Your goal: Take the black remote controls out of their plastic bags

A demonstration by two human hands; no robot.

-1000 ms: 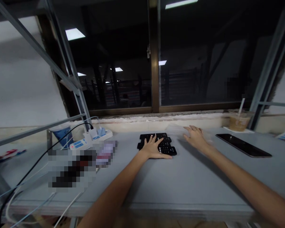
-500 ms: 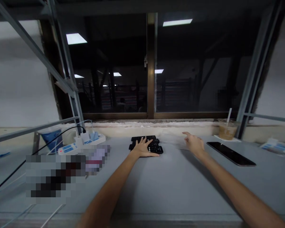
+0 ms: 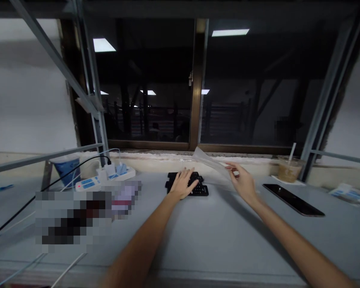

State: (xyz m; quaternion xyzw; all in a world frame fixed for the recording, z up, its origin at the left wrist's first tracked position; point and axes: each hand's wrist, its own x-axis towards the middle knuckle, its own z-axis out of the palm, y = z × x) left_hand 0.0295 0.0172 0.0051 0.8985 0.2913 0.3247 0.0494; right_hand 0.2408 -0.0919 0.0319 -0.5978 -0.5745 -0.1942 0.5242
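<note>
Several black remote controls (image 3: 202,190) lie side by side on the grey table, near the wall under the window. My left hand (image 3: 181,185) rests flat on top of them with its fingers stretched out, covering much of their buttons. To the right, my right hand (image 3: 244,185) pinches a clear plastic bag (image 3: 209,160) between thumb and fingers. The bag is raised above the table, and its far corner points up and left toward the window sill. Part of its lower side is too see-through to make out.
A dark phone (image 3: 293,200) and an iced drink cup with a straw (image 3: 289,171) stand at the right. On the left are a white power strip (image 3: 90,185) with chargers, a blue cup (image 3: 66,170), cables and blurred items. Metal posts frame the table.
My right hand has closed on the plastic bag and lifted it off the table. The left hand stays on the remote controls, its fingers less spread. The view has shifted slightly.
</note>
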